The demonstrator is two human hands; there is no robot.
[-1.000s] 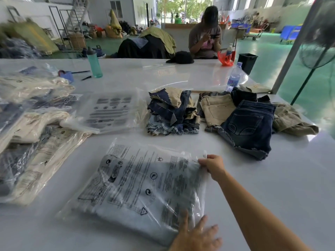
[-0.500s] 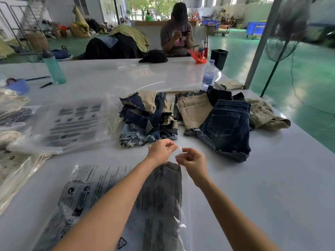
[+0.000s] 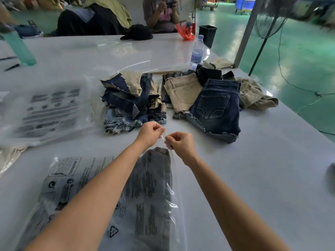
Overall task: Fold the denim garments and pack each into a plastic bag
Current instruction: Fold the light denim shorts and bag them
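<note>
Starting at my left, the plastic bag (image 3: 94,200) with its printed warning panel lies flat on the white table (image 3: 262,178). A folded pale denim garment (image 3: 155,192) is already inside it. The bag's long axis runs from near my body away toward the far corner where both my hands meet, so the whole packed load sits behind and below my fingers, on the near side of them.

My left hand (image 3: 150,132) is curled into a pinch on something thin and clear at that far corner. I judge it to be the bag's flap or a sealing strip, but it is too thin and transparent to say which. Just right of it, nearly touching, my right hand (image 3: 181,145) is also curled, and it grips the clear film edge (image 3: 171,160) that rises from the bag's right side up to the fingers.

The move I plan turns on that corner. The mouth edge lies between my two pinches, and the bag trails back toward me, so any pull should run along the mouth, with the garment's weight anchoring the bag. The right hand sits a little nearer the bag's edge.

Beyond my fingers, the stack of folded denim (image 3: 130,104) waits. Right of it lie the dark denim shorts (image 3: 217,107), unpacked.
</note>
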